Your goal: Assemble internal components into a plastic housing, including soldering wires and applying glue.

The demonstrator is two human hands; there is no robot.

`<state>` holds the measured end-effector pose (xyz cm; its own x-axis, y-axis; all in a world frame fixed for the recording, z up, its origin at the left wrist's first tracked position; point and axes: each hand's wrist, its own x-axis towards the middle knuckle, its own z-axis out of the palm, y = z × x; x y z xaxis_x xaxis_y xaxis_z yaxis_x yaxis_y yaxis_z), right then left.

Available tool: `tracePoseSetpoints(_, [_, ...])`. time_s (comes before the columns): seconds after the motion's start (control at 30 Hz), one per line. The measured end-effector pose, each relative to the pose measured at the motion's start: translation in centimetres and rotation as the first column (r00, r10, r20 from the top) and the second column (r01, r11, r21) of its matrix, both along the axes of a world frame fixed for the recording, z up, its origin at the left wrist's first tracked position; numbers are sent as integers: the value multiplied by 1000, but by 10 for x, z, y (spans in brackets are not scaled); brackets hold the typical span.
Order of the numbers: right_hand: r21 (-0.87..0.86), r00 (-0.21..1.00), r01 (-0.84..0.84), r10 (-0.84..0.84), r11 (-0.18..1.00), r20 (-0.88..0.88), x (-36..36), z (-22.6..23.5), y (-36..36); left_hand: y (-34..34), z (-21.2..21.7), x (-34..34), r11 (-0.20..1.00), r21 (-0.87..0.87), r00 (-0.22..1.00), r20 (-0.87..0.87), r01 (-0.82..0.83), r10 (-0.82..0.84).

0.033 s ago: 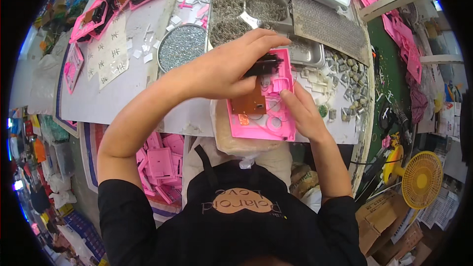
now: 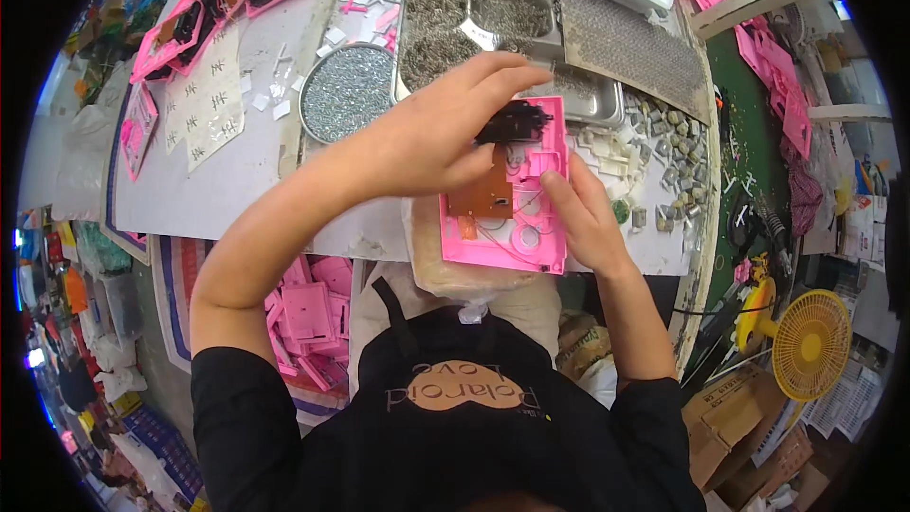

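Just above the frame's centre, the left hand (image 2: 431, 137) pinches a small black part (image 2: 513, 121) between thumb and fingertips at the top edge of a pink plastic housing (image 2: 517, 218), while the right hand (image 2: 580, 218) clasps that housing's right side, fingers closed on its rim. Inside the housing lies a brown circuit board (image 2: 491, 192), and beyond it, toward the upper frame, stand a round dish of tiny screws (image 2: 346, 93) and a steel tray (image 2: 474, 14) of springs on the white table (image 2: 237, 180). The step looks like seating the black part into the housing; pressing it home would call for a steady right-hand hold.
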<state>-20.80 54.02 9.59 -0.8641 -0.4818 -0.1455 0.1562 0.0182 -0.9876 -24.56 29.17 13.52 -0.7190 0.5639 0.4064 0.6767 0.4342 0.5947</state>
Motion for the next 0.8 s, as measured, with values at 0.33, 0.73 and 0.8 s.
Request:
tracePoseSetpoints(0.33, [380, 627, 462, 8, 801, -779, 20, -30, -9, 10, -45, 124, 976, -215, 999, 21, 39, -35])
tracePoseSetpoints(0.73, [293, 955, 244, -177, 924, -236, 21, -14, -6, 15, -49, 124, 996, -90, 998, 57, -22, 27])
tracePoseSetpoints(0.8, [313, 923, 133, -3, 941, -385, 39, -3, 14, 23, -45, 131, 974, 48, 965, 152, -223, 214])
